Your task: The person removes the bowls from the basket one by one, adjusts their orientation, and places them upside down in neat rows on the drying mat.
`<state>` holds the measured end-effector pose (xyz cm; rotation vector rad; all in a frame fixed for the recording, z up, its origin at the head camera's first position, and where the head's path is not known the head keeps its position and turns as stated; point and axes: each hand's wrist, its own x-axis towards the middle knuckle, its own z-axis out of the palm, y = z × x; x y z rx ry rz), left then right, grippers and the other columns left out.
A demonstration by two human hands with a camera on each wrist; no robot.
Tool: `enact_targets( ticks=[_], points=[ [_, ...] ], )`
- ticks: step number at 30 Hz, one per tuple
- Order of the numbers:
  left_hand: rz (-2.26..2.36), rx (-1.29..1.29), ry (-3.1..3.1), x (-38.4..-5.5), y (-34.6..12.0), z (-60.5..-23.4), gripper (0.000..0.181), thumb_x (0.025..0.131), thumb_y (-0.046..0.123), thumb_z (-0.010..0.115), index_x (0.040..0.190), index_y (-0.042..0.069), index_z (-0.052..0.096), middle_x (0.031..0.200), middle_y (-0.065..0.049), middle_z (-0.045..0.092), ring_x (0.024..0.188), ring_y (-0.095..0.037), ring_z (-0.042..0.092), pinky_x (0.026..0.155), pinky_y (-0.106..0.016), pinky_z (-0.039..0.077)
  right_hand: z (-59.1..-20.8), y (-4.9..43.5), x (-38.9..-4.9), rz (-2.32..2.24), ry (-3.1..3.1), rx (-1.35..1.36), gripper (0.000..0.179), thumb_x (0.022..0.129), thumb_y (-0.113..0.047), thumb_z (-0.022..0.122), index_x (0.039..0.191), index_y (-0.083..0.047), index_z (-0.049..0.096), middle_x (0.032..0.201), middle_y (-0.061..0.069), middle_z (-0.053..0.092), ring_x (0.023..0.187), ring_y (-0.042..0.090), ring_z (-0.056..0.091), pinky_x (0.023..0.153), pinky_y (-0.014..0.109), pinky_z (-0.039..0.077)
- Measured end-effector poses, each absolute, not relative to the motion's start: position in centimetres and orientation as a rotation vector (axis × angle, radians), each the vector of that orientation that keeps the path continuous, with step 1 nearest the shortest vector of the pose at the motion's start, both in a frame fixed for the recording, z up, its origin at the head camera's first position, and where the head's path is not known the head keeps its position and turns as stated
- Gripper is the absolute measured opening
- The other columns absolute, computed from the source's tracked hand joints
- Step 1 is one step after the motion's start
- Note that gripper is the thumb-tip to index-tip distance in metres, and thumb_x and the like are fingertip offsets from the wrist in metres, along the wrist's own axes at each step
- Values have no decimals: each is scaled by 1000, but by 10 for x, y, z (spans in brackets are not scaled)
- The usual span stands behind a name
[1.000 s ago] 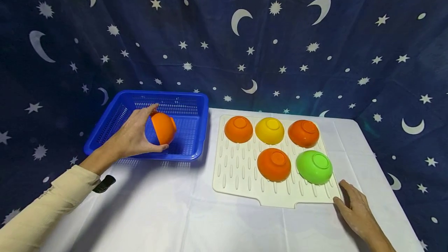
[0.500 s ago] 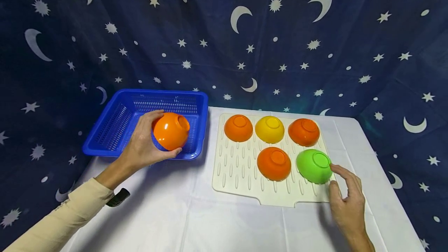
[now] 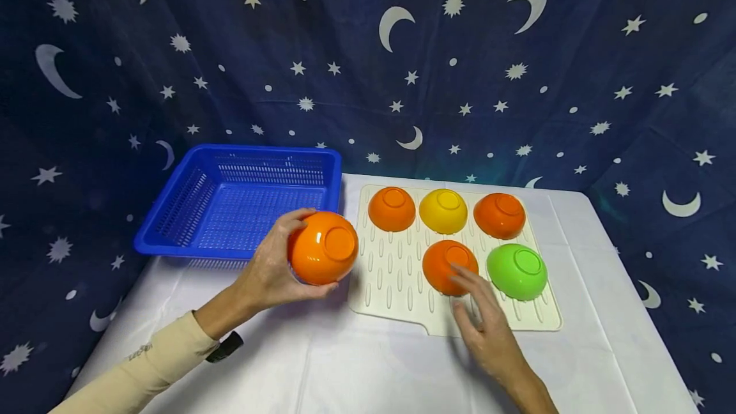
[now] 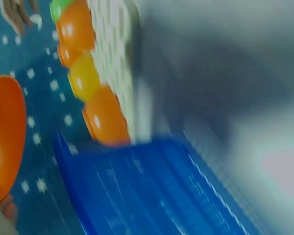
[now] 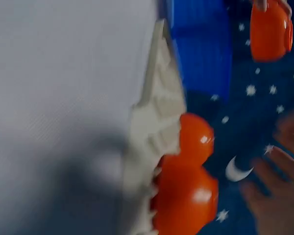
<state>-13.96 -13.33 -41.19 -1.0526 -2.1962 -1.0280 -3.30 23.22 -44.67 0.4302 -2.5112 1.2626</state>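
My left hand (image 3: 275, 267) grips an orange bowl (image 3: 323, 249) by its rim, thumb below and fingers above, its base turned to the right. In the left wrist view this bowl (image 4: 5, 139) shows its hollow side at the left edge. My right hand (image 3: 489, 331) is over the front of the white draining mat (image 3: 397, 302), fingers loosely spread and holding nothing. Its fingertips overlap an upside-down orange bowl (image 3: 445, 260) in the head view. In the right wrist view the right hand (image 5: 281, 181) appears blurred at the right edge.
Other upside-down bowls stand on the mat: a green bowl (image 3: 517, 273), a yellow bowl (image 3: 443, 211), an orange bowl (image 3: 392, 211) and a red-orange bowl (image 3: 499, 217). A blue basket (image 3: 172, 251) stands on the white-covered table (image 3: 356, 369) at left. A starry curtain (image 3: 345, 30) hangs behind.
My left hand has carried the orange bowl out from over the basket, rightward to the mat's left edge. My right hand has moved left from the mat's right corner, past the green bowl.
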Motion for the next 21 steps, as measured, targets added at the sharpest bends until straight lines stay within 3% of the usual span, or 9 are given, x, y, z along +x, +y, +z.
enact_targets(
  ticks=[3, 5, 8, 12, 17, 21],
  points=[
    [-998, -1168, -2174, -129, -114, -417, 98, 56, 46, 96, 123, -2, 44, 141, -20, 51, 121, -37, 57, 97, -52, 51, -446, 213, -31, 1287, -2679, 513, 47, 95, -1, 67, 137, -20, 60, 155, -4, 40, 140, 17, 40, 112, 21, 29],
    [-968, -1225, -2163, -123, -100, -422, 98, 53, 45, 97, 123, -1, 45, 141, -20, 52, 122, -37, 57, 99, -52, 50, -446, 203, -30, 1346, -2748, 543, 50, 97, -7, 68, 141, -27, 56, 154, -10, 42, 140, 16, 41, 113, 32, 35],
    [-923, -1300, -2188, -118, -80, -432, 96, 55, 45, 96, 123, 0, 46, 141, -19, 51, 127, -34, 54, 105, -49, 46, -450, 192, -30, 1457, -2795, 548, 52, 99, -11, 66, 146, -28, 51, 149, -11, 46, 138, 17, 44, 110, 48, 39],
    [-751, -1306, -2267, -118, -59, -447, 90, 61, 55, 90, 123, 3, 50, 141, -14, 52, 133, -28, 49, 107, -44, 41, -461, 181, -29, 1588, -2868, 481, 57, 99, -14, 66, 152, -20, 44, 145, -7, 44, 135, 19, 45, 111, 49, 37],
    [-561, -1209, -2346, -117, -49, -459, 86, 61, 63, 85, 118, 7, 55, 143, -8, 55, 123, -27, 51, 89, -44, 41, -473, 176, -25, 1743, -2870, 286, 65, 98, -12, 67, 155, -8, 38, 147, -2, 39, 126, 22, 48, 108, 42, 40],
    [-578, -1192, -2399, -118, -44, -464, 91, 63, 60, 88, 126, 3, 54, 147, -10, 52, 122, -30, 50, 88, -43, 42, -476, 176, -27, 1747, -2868, 182, 66, 98, -13, 66, 155, 0, 35, 149, 1, 38, 125, 21, 48, 108, 41, 41]
  ],
)
